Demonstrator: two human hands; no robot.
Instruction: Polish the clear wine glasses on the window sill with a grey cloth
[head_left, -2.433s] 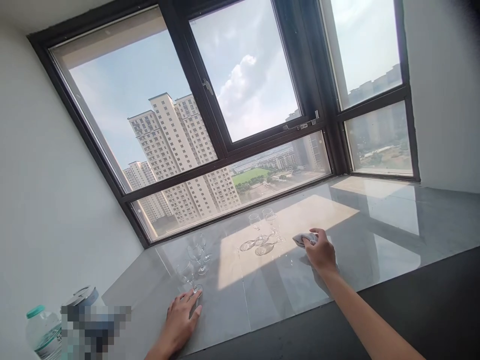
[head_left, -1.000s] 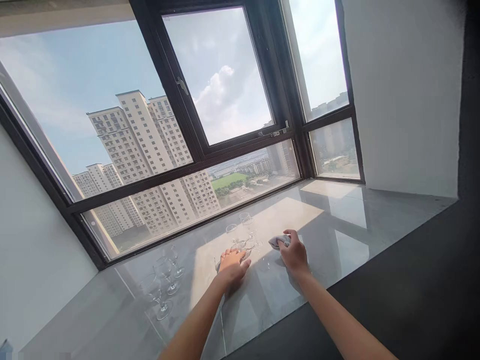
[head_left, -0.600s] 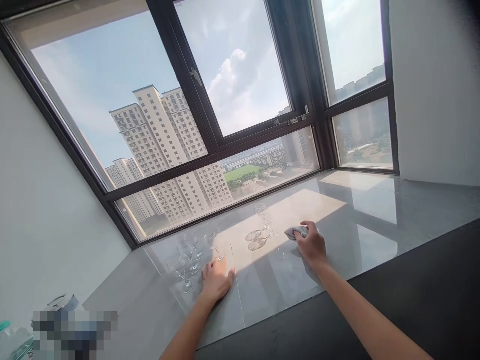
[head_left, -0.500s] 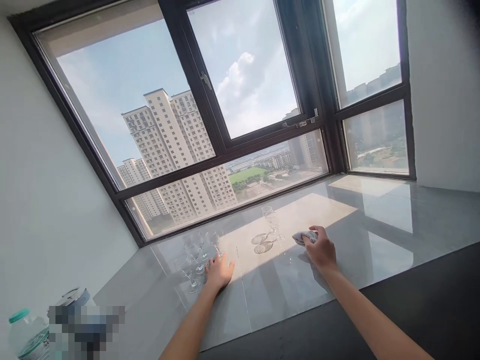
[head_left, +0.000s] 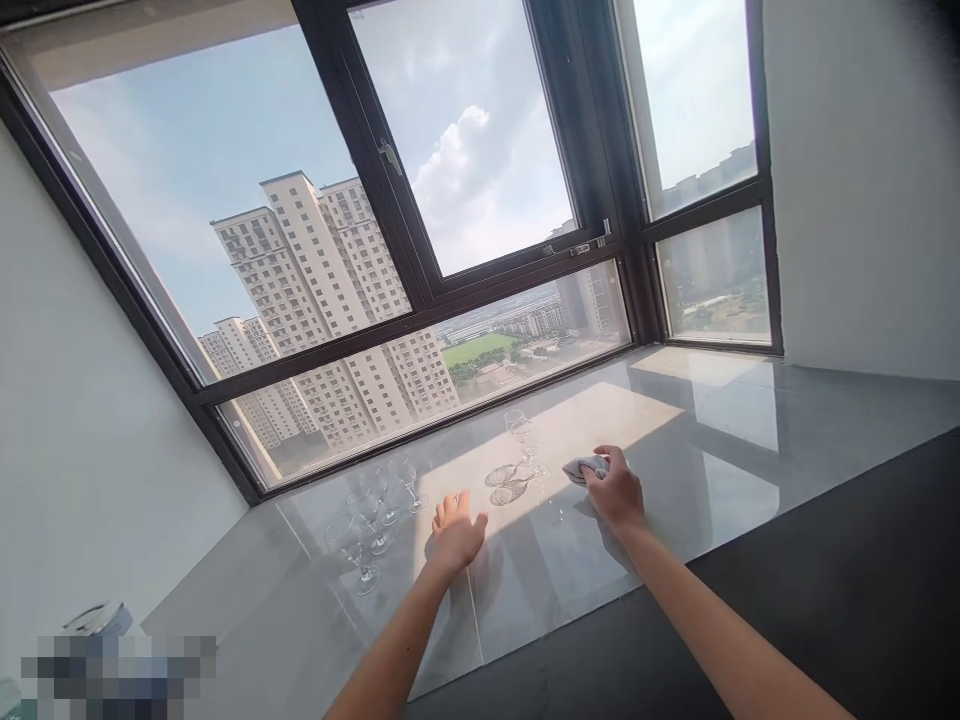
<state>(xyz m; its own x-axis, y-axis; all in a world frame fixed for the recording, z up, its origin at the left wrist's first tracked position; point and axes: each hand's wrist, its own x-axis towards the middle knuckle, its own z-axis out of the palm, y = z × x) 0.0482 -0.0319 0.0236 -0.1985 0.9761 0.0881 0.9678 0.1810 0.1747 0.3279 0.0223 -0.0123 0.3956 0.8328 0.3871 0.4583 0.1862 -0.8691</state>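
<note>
While the left hand hovers open and empty over the grey stone sill, fingers spread and gripping nothing, it sits between two clusters of stemmed glasses, which reads as a hand passing from one lot to the other. To its left stand four upright glasses: the nearest glass well forward, two more just behind it, and another glass nearest the hand but apart from it; grouping them in the shaded part of the sill looks like keeping one batch separate. To the right, in the sunlit patch, one upright glass stands just behind two glasses lying on their sides, bowls toward the camera; I judge they are laid down within easy reach of the cloth. Every glass appears empty and clear; no liquid shows in any bowl. The right hand is curled over a small grey cloth, fingers closed around it and pressing it to the sill just beside the lying glasses, not touching them as far as I can tell. At the lower left corner a lidded container is partly blurred out, its contents unreadable. Behind everything runs the dark-framed window
</note>
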